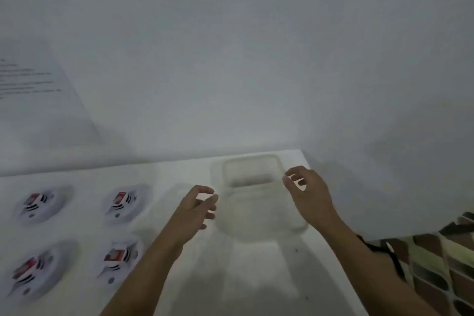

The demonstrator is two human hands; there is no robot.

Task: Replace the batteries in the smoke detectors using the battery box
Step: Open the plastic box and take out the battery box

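As hands [197, 209] [309, 194] reach out, battery box [254, 210] lies between them.

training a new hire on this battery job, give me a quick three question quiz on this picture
1. True or false: the smoke detectors lie to the right of the box.
2. How many smoke detectors are on the table? A) two B) four C) six
3. Fill in: the left hand and the right hand are one on each side of the ____.
Key: 1 false, they lie to its left; 2 B; 3 box.
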